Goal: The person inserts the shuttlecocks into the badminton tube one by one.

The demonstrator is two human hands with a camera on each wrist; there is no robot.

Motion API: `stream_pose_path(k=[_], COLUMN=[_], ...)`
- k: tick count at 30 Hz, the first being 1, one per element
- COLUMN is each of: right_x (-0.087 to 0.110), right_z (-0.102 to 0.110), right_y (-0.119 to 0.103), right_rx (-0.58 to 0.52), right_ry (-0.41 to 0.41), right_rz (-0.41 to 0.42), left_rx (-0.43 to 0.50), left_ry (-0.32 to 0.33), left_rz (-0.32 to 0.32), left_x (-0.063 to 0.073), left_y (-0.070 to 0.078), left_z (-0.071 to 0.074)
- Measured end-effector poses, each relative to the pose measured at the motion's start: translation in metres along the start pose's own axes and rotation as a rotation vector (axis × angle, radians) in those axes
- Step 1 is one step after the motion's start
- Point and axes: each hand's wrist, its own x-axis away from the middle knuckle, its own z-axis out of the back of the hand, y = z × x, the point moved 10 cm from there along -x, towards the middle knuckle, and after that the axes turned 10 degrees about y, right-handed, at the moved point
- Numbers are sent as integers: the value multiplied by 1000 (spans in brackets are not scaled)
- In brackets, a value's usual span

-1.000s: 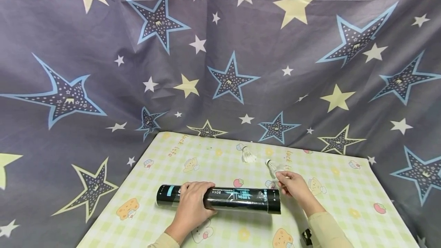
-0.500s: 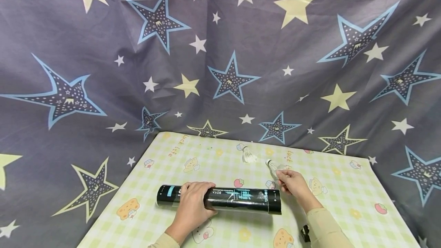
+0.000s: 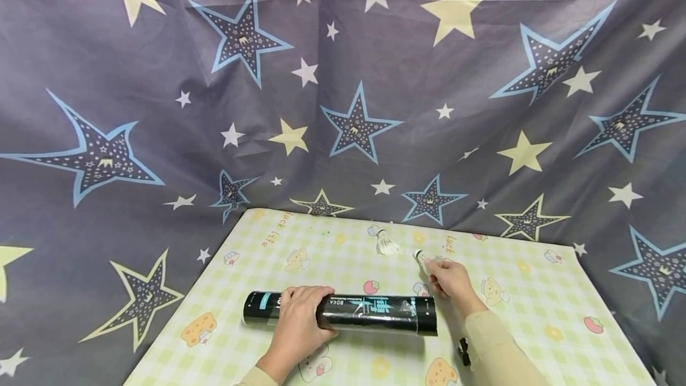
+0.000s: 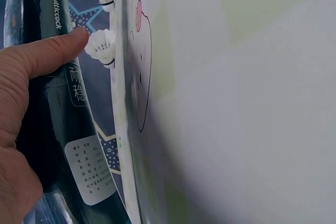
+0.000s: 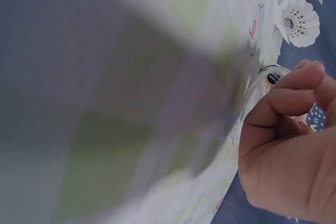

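Note:
My left hand [image 3: 302,317] grips a black shuttlecock tube [image 3: 375,313] from above, around its left half; the tube lies sideways over the cloth. In the left wrist view the thumb presses along the tube's printed side, above a white label [image 4: 90,171]. Beyond the tube's right end, my right hand [image 3: 452,282] pinches a white shuttlecock [image 3: 420,257] by its feathered end, its cork pointing away to the upper left. The fingers hide most of its feathers. To the left of it a second shuttlecock [image 3: 386,243] lies on the cloth, its open skirt facing the right wrist camera.
A green-and-white checked cloth [image 3: 214,282] with cartoon prints covers the table. Behind and at the sides hangs a dark star-patterned curtain [image 3: 300,94], close to the table's back edge. A small black object [image 3: 463,351] shows beside the right sleeve.
My right hand has shifted slightly forward and left, further over the feathers of the shuttlecock it pinches. The left hand and the tube stay nearly in place.

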Motion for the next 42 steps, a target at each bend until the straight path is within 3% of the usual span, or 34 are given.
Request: stream_pose_path(k=[7, 13, 20, 25, 27, 33, 38, 42], right_x=[-2, 13, 52, 94, 112, 150, 162, 167], right_z=[-1, 26, 77, 108, 114, 103, 78, 58], right_y=[0, 6, 23, 27, 24, 8, -1, -7], right_rx=[-12, -36, -36, -74, -95, -83, 1, 0], right_ry=[35, 66, 35, 5, -7, -24, -50, -123], right_rz=[6, 20, -18, -58, -38, 66, 152, 209], left_rx=[4, 1, 2, -6, -7, -30, -32, -29], left_ry=[6, 11, 17, 20, 23, 31, 20, 7], left_rz=[4, -2, -6, -10, -11, -16, -15, -17], left_x=[1, 0, -1, 0, 0, 0, 0, -1], left_y=[0, 2, 3, 2, 1, 0, 2, 5], left_z=[0, 1, 0, -1, -1, 1, -1, -4])
